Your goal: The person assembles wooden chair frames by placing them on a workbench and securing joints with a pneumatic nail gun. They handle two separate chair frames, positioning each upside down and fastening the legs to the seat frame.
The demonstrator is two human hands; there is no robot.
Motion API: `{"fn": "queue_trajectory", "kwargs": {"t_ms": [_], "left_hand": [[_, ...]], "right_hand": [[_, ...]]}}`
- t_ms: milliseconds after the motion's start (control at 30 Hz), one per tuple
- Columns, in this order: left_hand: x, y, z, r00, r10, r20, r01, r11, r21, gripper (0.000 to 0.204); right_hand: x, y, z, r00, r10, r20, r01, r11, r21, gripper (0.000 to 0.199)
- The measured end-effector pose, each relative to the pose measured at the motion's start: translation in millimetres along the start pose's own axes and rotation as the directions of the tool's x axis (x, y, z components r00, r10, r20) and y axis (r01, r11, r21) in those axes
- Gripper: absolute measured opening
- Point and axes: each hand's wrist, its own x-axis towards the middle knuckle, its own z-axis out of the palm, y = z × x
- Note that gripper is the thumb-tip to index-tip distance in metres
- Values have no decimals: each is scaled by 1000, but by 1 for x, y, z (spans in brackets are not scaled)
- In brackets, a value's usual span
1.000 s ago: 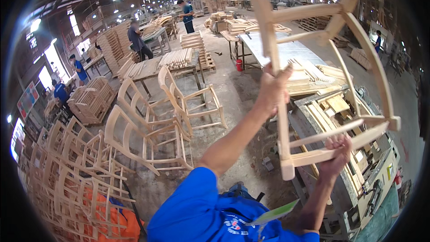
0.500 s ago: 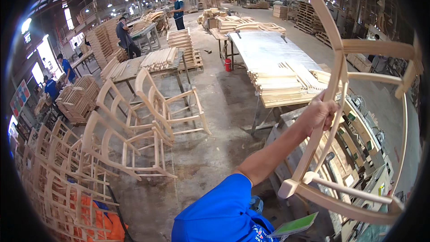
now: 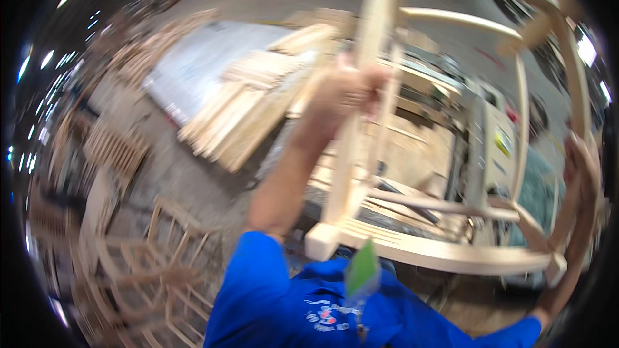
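Note:
I hold a bare wooden chair frame point(image 3: 445, 254) up in front of me, tilted and blurred by motion. My left hand point(image 3: 345, 93) grips one of its upright legs near the top of the view. My right hand point(image 3: 580, 167) is closed on the curved rail at the far right edge. The frame's slatted lower rail crosses just above my blue shirt point(image 3: 309, 303). Through the frame I see a workbench point(image 3: 412, 154) with a machine.
A long table point(image 3: 213, 64) stacked with pale wooden parts point(image 3: 245, 109) lies ahead on the left. Several unfinished chair frames point(image 3: 135, 251) stand on the concrete floor at lower left. Everything is smeared by fast head movement.
The view has swung right and down toward the workbench. The chair frame has come closer and lower in front of me, with both hands still on it.

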Motion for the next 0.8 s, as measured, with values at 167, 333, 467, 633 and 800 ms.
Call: {"fn": "queue_trajectory", "kwargs": {"t_ms": [167,333,467,633,800], "left_hand": [[59,18,50,991,-51,124,72,983,-168,34],[102,5,77,993,-56,108,60,998,-37,20],[129,-32,71,993,-66,94,58,994,89,32],[138,-90,48,984,-163,73,147,972,186,66],[161,-153,20,950,-313,16,308,942,134,59]], "right_hand": [[22,9,-19,994,-102,-33,100,994,-44,64],[50,35,-30,994,-62,-86,67,996,62,51],[86,92,-3,1000,-23,-7,24,981,195,45],[121,162,57,998,33,54,-50,939,339,38],[152,229,118,977,203,66,-214,933,289,21]]}}
